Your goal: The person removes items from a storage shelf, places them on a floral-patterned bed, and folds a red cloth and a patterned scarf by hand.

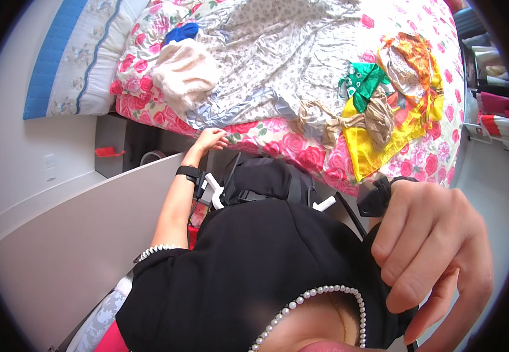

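Observation:
My left hand (212,139) rests at the near edge of a bed with a pink rose-print sheet (296,147), its fingers loosely bent and nothing visible in them. Just beyond it lie a crumpled light blue cloth (241,108) and a fluffy white garment (186,72). My right hand (435,246) is raised close to the camera with curled fingers; its lower fingertips run out of the picture, so any hold is hidden. On the bed are a small-patterned grey and white cloth (276,57), tan hosiery (377,119), a green patterned scarf (364,83) and a yellow and orange scarf (364,149).
A black buckled bag (259,178) sits between my body and the bed. To the left stand a pale panel (91,224) and a blue-edged pillow (89,61). A blue fabric item (183,33) lies farther back. Folded clothes (496,105) fill the right-hand shelves.

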A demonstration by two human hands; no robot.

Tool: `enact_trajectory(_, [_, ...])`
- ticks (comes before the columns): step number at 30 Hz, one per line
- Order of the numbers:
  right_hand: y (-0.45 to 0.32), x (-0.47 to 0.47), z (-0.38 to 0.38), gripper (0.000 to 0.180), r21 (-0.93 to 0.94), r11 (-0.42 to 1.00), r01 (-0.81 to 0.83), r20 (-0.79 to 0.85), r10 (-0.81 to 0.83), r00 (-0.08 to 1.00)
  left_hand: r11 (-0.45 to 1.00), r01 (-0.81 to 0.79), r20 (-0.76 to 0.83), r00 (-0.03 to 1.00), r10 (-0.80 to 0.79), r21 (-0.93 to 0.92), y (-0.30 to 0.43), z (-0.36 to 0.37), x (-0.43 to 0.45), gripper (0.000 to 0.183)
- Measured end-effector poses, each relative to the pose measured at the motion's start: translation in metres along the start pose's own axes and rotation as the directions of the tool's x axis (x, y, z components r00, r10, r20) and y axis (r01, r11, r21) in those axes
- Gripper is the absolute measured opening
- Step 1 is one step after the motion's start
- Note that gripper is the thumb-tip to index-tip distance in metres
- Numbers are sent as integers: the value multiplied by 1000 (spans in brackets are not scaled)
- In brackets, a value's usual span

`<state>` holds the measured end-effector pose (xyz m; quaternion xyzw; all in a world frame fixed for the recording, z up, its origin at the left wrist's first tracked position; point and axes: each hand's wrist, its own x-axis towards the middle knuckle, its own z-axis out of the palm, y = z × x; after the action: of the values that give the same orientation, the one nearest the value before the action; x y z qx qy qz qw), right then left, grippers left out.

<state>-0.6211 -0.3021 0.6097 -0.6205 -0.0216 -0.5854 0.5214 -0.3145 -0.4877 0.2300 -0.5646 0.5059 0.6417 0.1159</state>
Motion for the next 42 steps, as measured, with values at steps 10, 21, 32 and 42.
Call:
enact_trajectory(10, [-4,-16,-12,22,-107,987,122,-171,-139,975,993,36,13,999,-38,116,21,-11,59,24])
enact_trajectory(21, [-33,-63,-66,10,-169,985,-39,-325,-18,946,929,-72,165,986,12,364,103,33,133,27])
enact_trajectory(32, [68,-443,-265,23,327,644,-691,-922,57,-383,845,-235,279,954,107,481,153,62,139,26])
enact_trajectory(42, [110,-540,-383,43,265,43,-963,-871,-417,-259,953,39,-40,999,-28,301,146,-4,91,23])
